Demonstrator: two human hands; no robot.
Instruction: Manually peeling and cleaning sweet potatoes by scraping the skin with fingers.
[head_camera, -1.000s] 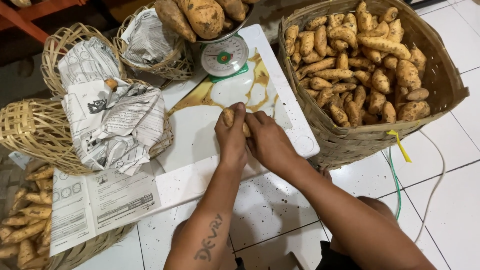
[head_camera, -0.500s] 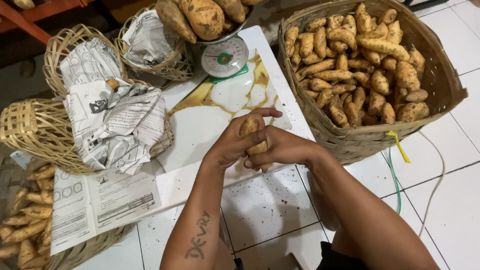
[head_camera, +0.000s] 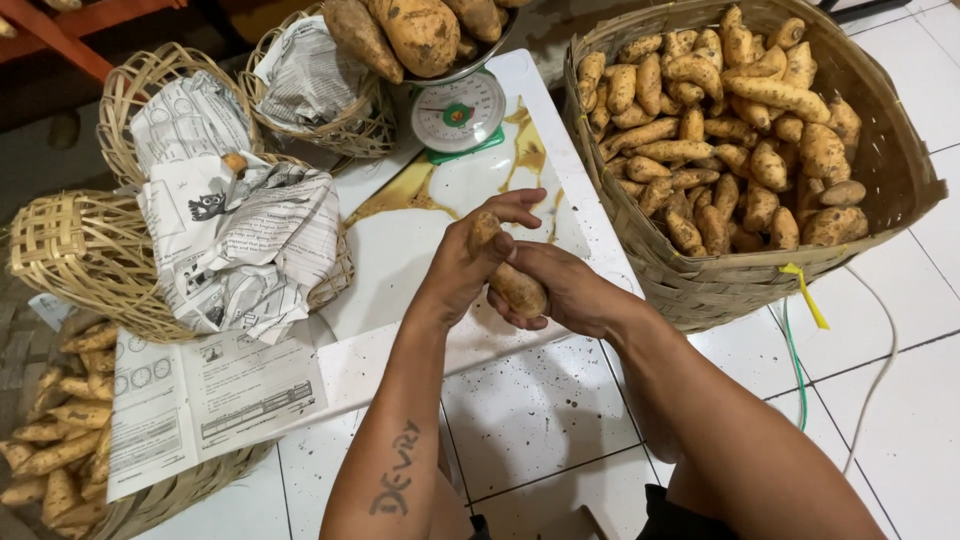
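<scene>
Sweet potato (head_camera: 510, 280), tan and oblong, sits between both hands at the centre of my view, lifted just above the white surface (head_camera: 400, 250). My left hand (head_camera: 470, 262) has its grip wrapped over the upper end, fingers curled across the top; my right hand (head_camera: 565, 292) cups the lower end from beneath, grip closed around it. So the tuber is grasped by both at once.

As I judge it, this is mid-work. The big woven basket (head_camera: 740, 270) at 2 o'clock is heaped with tubers. At 12 o'clock a small dial scale (head_camera: 458, 112) carries several large tubers in its pan. At 10 o'clock stand smaller wicker baskets (head_camera: 120, 100) lined with newspaper (head_camera: 250, 230), one wrapped shut, with a small tuber peeking out on top. At 8 o'clock another basket (head_camera: 50, 450) holds slim tubers, half covered by a printed sheet (head_camera: 200, 400).

Nothing lies between the hands and the surface. The scale crowds the far edge, and the newspaper bundle overhangs the surface's left side. A yellow tie (head_camera: 805, 295) and thin cords (head_camera: 880, 360) trail over the tiled floor (head_camera: 900, 300) at 4 o'clock, well apart from my arms.
</scene>
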